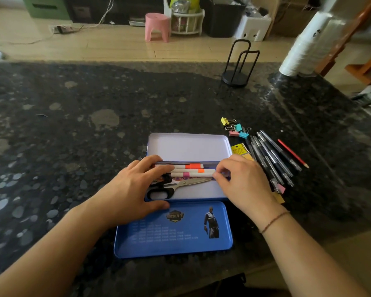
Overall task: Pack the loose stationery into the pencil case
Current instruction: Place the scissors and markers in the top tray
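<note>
The right hand (242, 181) pinches a white marker's (193, 174) end; the loose pens (272, 159) lie just beyond its knuckles (angled away), far from the left hand (135, 185), whose straight fingers rest on the markers.

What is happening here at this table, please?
A person is packing stationery into an open blue tin pencil case on a dark stone table. The left hand rests on the white markers inside, and the right hand pinches their other end. Scissors already lie in the case. Still loose on the table, to the right of the case: a bundle of pens, a red pencil and some coloured binder clips.
</note>
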The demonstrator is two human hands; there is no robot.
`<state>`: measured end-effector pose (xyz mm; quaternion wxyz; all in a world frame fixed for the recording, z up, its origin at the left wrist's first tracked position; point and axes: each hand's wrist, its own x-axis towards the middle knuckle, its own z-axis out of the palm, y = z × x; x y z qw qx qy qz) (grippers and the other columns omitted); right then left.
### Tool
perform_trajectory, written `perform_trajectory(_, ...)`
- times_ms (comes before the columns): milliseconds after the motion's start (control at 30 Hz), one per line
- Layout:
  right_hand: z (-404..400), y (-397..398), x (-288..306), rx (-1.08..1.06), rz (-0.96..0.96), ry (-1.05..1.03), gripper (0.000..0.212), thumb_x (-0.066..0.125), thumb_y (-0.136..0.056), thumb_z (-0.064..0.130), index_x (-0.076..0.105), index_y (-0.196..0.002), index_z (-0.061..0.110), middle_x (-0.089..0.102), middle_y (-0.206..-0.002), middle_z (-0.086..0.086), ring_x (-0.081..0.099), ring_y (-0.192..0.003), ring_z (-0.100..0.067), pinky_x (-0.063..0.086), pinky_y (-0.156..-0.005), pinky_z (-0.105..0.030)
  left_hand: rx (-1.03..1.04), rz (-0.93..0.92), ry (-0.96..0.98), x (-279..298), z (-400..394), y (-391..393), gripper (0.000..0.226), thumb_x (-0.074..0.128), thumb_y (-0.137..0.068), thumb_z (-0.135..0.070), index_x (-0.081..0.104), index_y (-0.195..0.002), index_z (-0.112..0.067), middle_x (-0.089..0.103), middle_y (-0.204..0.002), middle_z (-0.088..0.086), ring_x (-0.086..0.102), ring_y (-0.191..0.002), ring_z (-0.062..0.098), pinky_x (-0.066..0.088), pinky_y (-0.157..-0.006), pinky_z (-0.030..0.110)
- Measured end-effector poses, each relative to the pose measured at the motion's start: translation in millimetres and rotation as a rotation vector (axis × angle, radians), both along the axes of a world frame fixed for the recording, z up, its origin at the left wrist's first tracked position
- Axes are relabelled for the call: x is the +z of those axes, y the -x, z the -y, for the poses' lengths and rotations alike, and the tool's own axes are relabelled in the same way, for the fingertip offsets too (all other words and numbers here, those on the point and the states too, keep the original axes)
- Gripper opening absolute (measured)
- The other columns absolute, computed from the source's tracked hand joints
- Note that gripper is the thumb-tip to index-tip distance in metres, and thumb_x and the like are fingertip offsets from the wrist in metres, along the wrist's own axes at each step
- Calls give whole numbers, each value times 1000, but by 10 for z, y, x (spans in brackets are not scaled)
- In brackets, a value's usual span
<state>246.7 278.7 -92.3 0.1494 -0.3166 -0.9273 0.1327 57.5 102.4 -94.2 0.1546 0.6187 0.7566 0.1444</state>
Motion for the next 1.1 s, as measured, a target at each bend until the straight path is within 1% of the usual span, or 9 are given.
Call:
perform_trajectory(100, -15, 2, -30, 13, -9, 34, 8, 71, -83, 25, 66, -77, 22, 59, -78, 7, 54, -73, -11, 51, -73, -36, -10, -13, 7, -14, 10, 4, 78, 48, -71, -73, 30, -141, -43, 26, -147, -10, 38, -125, 16, 41, -103, 38)
perform_trajectory(233, -40, -63, 32, 31, -53, -3, 6, 65, -85, 27, 68, -81, 24, 61, -81, 11, 51, -81, -9, 49, -69, -28, -3, -11, 8, -10, 4, 17, 81, 43, -67, -78, 29, -140, -45, 24, -146, -13, 37, -124, 11, 40, -103, 35)
perform_trajectory(300, -128, -166, 103, -113, -127, -10, 9, 61, -87, 27, 68, -83, 25, 62, -82, 11, 52, -83, -10, 46, -66, -24, -2, 17, 0, 6, -1, 33, 85, 51, -66, -76, 26, -141, -44, 23, -145, -18, 35, -123, 5, 37, -103, 27)
perform_trajectory(367, -288, -320, 127, -328, -150, 23, 6, 62, -87, 26, 67, -90, 26, 63, -87, 10, 57, -86, -14, 45, -64, -25, 5, 41, 13, 21, 0, 35, 91, 56, -66, -71, 19, -144, -43, 22, -144, -22, 28, -122, -3, 26, -101, 17)
perform_trajectory(433, -415, -491, 106, -486, -19, 80, 18, 66, -84, 25, 66, -102, 28, 63, -97, 7, 58, -91, -16, 42, -61, -25, 9, 39, 29, 27, 2, 30, 91, 59, -70, -67, 15, -145, -42, 21, -146, -21, 28, -125, -1, 22, -101, 16)
perform_trajectory(500, -474, -636, 80, -551, 67, 167, 24, 69, -83, 22, 65, -107, 27, 63, -105, 4, 58, -88, -14, 37, -54, -20, 13, 26, 35, 37, 10, 37, 92, 63, -71, -64, 14, -145, -42, 21, -148, -18, 31, -129, 5, 24, -103, 20)
perform_trajectory(700, -525, -854, 191, -597, 60, 243, 16, 71, -81, 13, 66, -89, 26, 64, -93, 1, 56, -76, -14, 34, -51, -19, 47, 3, 74, 90, 32, 78, 96, 68, -66, -66, 16, -144, -44, 22, -149, -19, 32, -131, 8, 30, -107, 30)
perform_trajectory(900, -444, -937, 194, -547, 264, 315, 9, 66, -86, 19, 63, -88, 27, 62, -92, 4, 54, -76, -10, 35, -52, -19, 58, -24, 75, 94, 64, 162, 99, 68, -60, -70, 20, -143, -45, 28, -147, -18, 45, -124, 11, 40, -102, 34)
perform_trajectory(1100, -378, -822, 195, -541, 194, 233, 9, 66, -86, 31, 58, -86, 27, 61, -78, 8, 57, -68, -7, 41, -50, -23, 53, -11, 84, 122, 55, 132, 98, 70, -65, -63, 17, -144, -43, 25, -146, -18, 44, -122, 8, 37, -102, 30)
